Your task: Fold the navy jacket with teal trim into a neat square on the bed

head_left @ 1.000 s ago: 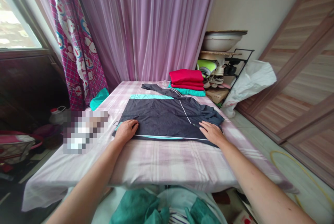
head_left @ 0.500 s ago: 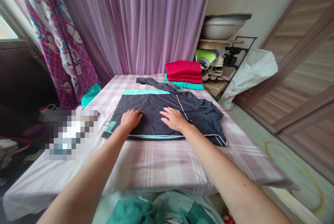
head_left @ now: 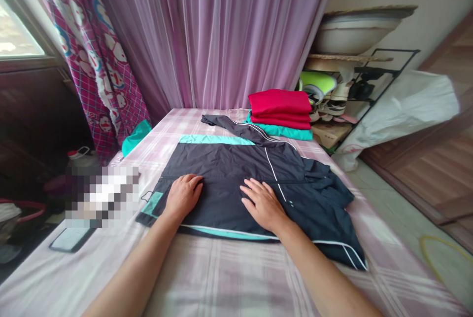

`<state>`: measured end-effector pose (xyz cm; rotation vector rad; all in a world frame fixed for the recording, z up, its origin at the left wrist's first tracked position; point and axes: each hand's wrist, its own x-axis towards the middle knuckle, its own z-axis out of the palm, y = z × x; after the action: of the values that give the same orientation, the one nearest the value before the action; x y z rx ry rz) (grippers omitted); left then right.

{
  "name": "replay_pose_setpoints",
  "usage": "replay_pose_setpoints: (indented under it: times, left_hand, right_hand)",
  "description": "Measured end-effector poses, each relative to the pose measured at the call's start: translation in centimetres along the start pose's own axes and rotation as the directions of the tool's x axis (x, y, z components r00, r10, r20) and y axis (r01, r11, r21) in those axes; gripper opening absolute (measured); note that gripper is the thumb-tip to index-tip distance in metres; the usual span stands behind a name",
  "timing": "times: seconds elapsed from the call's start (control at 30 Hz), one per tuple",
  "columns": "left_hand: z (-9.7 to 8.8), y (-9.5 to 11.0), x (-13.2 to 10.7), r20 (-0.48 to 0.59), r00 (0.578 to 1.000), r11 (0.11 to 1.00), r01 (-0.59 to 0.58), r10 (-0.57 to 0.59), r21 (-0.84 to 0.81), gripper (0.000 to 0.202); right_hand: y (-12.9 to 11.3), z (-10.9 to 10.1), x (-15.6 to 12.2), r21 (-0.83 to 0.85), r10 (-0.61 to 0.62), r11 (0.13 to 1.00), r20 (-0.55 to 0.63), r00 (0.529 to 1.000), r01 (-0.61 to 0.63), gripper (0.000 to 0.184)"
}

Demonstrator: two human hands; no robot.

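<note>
A dark zip-up jacket [head_left: 218, 208] with mint-green panels and white piping lies spread on its side across the bed or table. Its far sleeve [head_left: 236, 126] stretches toward the back, while the other side is bunched at the right near the collar. Flat on the jacket's left part rests my left hand [head_left: 184, 196], fingers extended. My right hand [head_left: 263, 204] also lies palm down on the fabric, near a white stripe, with its fingers spread. Neither hand grips the cloth.
Folded red cloth [head_left: 281, 108] sits on folded teal cloth [head_left: 291, 132] at the back right. A phone [head_left: 72, 238] lies on the left beside a pixelated patch. Beyond the checked cover [head_left: 207, 277] stand a rack [head_left: 391, 78] with shoes and a white sack [head_left: 410, 110].
My view has moved closer to the jacket, so everything looks larger. Both hands stay flat on the fabric, slightly farther apart. The phone now shows at the left.
</note>
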<state>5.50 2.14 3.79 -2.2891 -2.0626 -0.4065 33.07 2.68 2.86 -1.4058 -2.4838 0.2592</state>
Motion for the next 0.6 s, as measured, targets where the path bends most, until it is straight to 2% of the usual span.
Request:
replay_pose_setpoints:
  times: [0.2, 0.37, 0.47, 0.6]
  left_hand:
    - [1.1, -0.9, -0.2, -0.089, 0.996, 0.999, -0.030, 0.029, -0.013, 0.035]
    - [2.0, -1.9, -0.7, -0.167, 0.981, 0.995, -0.091, 0.097, 0.039, 0.034]
    - [2.1, -2.3, -0.8, -0.180, 0.976, 0.992, -0.111, 0.120, 0.061, 0.034]
    - [1.9, -2.4, -0.8, -0.171, 0.977, 0.991, -0.120, 0.129, 0.062, 0.034]
  right_hand:
    - [1.1, 1.3, -0.5, -0.007, -0.097, 0.995, -0.151, 0.984, 0.097, 0.038]
    - [2.1, 2.0, -0.4, -0.081, -0.213, 0.977, -0.280, 0.936, 0.198, 0.039]
    - [2.5, 1.8, -0.2, -0.107, -0.267, 0.963, -0.303, 0.915, 0.246, 0.041]
    - [2.5, 1.5, 0.1, -0.139, -0.277, 0.960, -0.321, 0.906, 0.244, 0.040]
